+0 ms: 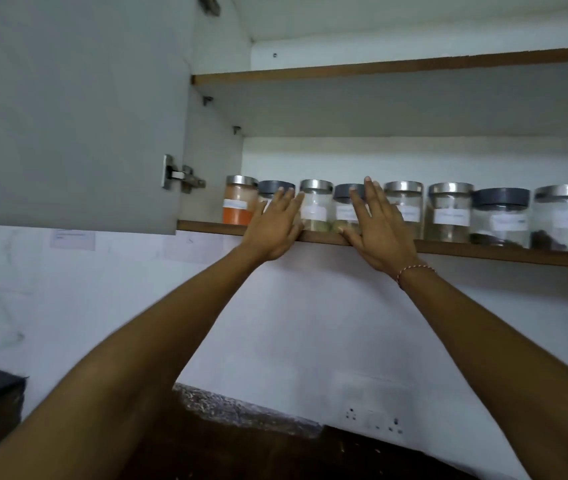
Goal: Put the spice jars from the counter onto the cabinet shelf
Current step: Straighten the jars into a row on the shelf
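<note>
Both hands flat against the jar row on the cabinet shelf

Left hand (277, 226) and right hand (377, 226), fingers spread and gripping nothing, press jar fronts; the spice jars (448, 211) line the shelf (483, 254) toward 3 o'clock, cabinet door (68, 109) at 9 o'clock.

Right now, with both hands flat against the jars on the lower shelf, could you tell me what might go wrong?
The row of lidded glass spice jars stands right at the brown wooden shelf edge; a sideways nudge from the left hand or right hand could tip one off. The jars look tightly packed, so pushing one may shift its neighbours.
</note>
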